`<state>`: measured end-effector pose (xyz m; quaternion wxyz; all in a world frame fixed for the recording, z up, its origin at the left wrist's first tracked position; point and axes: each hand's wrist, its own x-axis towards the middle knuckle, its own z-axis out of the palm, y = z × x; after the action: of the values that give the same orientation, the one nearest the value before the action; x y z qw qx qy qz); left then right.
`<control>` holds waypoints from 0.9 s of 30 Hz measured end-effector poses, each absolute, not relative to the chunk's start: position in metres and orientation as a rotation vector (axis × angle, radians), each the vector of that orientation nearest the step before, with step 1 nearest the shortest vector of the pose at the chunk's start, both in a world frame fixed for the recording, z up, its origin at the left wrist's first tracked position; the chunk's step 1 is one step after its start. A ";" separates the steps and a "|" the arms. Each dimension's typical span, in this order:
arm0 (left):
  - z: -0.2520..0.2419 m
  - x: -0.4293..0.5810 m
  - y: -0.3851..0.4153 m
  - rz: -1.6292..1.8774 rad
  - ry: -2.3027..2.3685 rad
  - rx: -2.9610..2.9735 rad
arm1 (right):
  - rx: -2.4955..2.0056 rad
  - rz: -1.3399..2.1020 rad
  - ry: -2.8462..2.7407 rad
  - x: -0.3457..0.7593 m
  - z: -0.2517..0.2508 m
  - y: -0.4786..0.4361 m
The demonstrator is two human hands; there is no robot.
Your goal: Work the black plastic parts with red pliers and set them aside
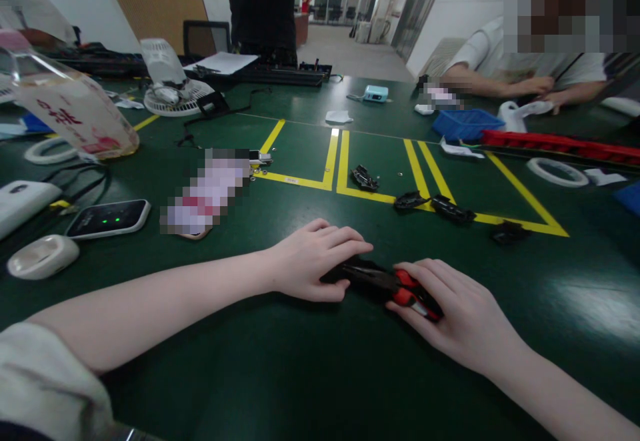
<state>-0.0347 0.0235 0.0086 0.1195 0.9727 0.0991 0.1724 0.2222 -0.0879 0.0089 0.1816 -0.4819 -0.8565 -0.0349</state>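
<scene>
My left hand (320, 261) is closed around one end of a dark, glossy black part (370, 275), thumb below and fingers above. From the right, my right hand (450, 314) grips red-and-black pliers (404, 287) by the handles. The pliers meet the right end of the black part; their jaws are hard to make out against it. Beyond my hands lie several crumpled black pieces, among them one broken piece (365, 177) inside the yellow tape lines and another piece (453, 209) across the tape.
On the green table (260, 374), a phone (109, 219), a white case (44, 256) and a bottle (75, 111) stand left. A blurred-out phone (210, 194) lies nearer. At right are a blue tray (467, 124), a tape roll (557, 173) and a red strip (560, 146). People are across the table.
</scene>
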 end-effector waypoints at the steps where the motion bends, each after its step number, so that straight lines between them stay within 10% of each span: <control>1: 0.009 -0.035 0.023 0.514 0.296 2.848 | -1.363 -0.100 -2.414 0.222 0.009 -0.088; 27: 0.058 -0.040 -0.024 0.583 0.244 2.931 | -1.472 0.044 -2.348 0.222 0.011 -0.087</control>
<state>-0.0398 -0.0240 0.0582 0.0715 0.9750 0.0812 0.1940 0.2220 -0.0871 0.0114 0.1840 -0.5219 -0.8328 0.0155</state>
